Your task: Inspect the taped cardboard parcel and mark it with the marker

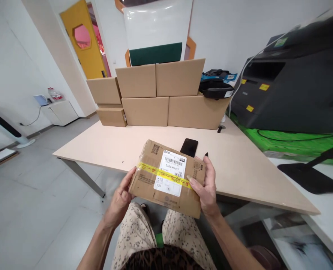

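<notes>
My left hand (120,197) and my right hand (206,186) hold a small brown cardboard parcel (166,178) by its two short ends, above the near edge of the table. A white shipping label with a barcode and yellow tape (163,173) cross its top face. Just past the parcel, a black smartphone (189,147) lies flat on the pale wooden table (248,172), not touched by either hand. My patterned trousers (161,236) show below the parcel.
Several cardboard cartons (155,97) are stacked at the table's far edge, with a black bag (215,89) on top. A large black printer (290,82) stands at right on a green surface. A yellow door (83,39) is at the back.
</notes>
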The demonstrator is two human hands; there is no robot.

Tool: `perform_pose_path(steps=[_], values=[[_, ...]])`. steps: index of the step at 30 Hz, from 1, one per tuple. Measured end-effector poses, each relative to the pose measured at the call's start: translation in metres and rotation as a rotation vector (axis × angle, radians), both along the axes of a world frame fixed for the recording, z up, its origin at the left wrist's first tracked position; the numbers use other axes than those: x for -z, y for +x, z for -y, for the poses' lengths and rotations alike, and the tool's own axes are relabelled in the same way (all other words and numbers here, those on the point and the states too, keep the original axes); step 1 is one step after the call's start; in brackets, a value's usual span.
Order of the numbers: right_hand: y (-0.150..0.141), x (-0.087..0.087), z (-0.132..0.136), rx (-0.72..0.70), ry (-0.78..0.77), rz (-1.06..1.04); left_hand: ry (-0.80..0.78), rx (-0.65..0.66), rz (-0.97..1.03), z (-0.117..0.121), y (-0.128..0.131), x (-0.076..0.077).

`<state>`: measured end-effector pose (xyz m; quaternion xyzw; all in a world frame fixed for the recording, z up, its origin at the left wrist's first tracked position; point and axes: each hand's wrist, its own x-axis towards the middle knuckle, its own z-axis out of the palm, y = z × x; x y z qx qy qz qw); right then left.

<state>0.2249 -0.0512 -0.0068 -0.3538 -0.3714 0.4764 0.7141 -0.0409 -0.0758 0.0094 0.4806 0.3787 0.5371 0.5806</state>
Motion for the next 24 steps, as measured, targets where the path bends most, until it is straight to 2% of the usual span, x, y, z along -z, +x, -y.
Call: perform_pose_path(steps=[3, 6, 9, 12, 16, 21, 24], values=[[-0.008, 0.0, 0.002, 0.029, 0.121, 0.129, -0.073, -0.08, 0.026, 0.004, 0.003, 0.0], [-0.014, -0.002, 0.003, 0.007, 0.151, 0.079, -0.077, -0.168, 0.092, 0.009, 0.004, 0.004], [-0.018, -0.004, 0.004, -0.159, 0.013, -0.104, -0.062, -0.247, 0.175, 0.013, 0.006, 0.011], [-0.019, -0.007, 0.006, -0.344, -0.148, -0.168, -0.089, -0.261, 0.217, 0.017, 0.007, 0.017], [-0.018, -0.011, 0.007, -0.343, -0.154, -0.167, -0.129, -0.222, 0.255, 0.02, 0.007, 0.024], [-0.018, -0.007, 0.01, -0.395, -0.158, -0.169, -0.107, -0.321, 0.287, 0.019, 0.008, 0.024], [-0.021, -0.004, 0.013, -0.406, -0.194, -0.176, -0.125, -0.318, 0.301, 0.019, 0.008, 0.023]])
